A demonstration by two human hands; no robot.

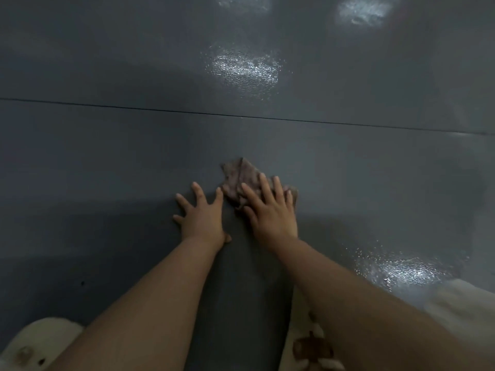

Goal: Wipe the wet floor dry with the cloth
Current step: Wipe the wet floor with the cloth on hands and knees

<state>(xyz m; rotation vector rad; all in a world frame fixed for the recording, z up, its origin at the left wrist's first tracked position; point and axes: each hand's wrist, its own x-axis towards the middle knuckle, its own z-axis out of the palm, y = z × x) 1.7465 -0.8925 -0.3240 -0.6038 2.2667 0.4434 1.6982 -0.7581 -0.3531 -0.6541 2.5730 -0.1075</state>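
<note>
- Brownish cloth [238,180] lay under the right hand [270,210], fingers straight, pressing it to the floor [107,156].
- Left hand [201,215] rested splayed beside the cloth, holding nothing.

The right hand [270,210] covers the near part of the cloth [239,178] — only its far corner shows. Pale fabric [460,311] at the bottom corners is cut by the edges — too blurred to name.
</note>
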